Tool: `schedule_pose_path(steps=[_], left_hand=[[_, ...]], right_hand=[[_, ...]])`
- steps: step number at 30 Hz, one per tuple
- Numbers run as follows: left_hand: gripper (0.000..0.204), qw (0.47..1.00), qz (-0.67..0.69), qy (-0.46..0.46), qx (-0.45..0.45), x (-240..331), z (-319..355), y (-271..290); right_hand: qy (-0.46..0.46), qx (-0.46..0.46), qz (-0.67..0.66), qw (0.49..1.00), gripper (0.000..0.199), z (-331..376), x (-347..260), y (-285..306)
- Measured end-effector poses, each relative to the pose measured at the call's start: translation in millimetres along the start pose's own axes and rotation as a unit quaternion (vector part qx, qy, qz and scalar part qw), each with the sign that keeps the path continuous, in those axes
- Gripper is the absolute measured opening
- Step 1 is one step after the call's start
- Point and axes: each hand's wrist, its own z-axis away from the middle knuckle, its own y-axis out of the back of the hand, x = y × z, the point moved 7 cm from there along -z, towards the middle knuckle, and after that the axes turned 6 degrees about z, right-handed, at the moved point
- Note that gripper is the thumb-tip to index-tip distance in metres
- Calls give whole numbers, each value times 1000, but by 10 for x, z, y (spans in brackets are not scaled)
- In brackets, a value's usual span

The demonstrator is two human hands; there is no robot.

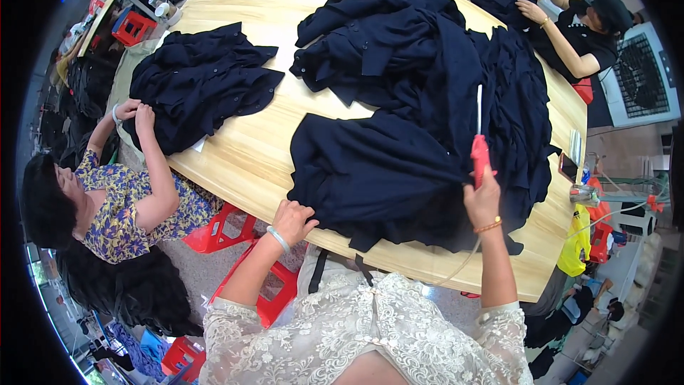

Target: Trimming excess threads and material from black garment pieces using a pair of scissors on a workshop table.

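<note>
A dark navy garment (370,164) lies spread on the table in front of me. My left hand (293,221), with a pale bracelet at the wrist, is closed on the garment's near left edge. In my right hand (484,199) is a red air blow gun (480,148). Its long thin metal nozzle points away from me over the dark cloth, and a pale hose runs from below my hand toward the table's near edge. Beyond and to the right, a heap of similar navy garments (420,50) with buttons borders the one I hold.
A light wood table (228,164) carries the clothes. At left, a person's hands (135,110) hold another navy garment (206,78). A co-worker's hands (534,7) handle dark cloth at the far right. Red stools (274,292) stand by the near edge; a phone (568,167) lies at right.
</note>
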Motion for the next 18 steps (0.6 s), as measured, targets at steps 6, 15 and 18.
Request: schedule_pose_path(steps=[6,15,18], left_hand=[[32,983,61,-24,171,422,-183,462],[26,931,233,161,231,219,-412,-64],[9,802,531,238,137,-112,-318,-288]], right_hand=[[6,36,83,996,40,-228,198,44],[21,-105,184,977,24,389,-424,-102],[54,-107,99,988,21,642,-591,-62]])
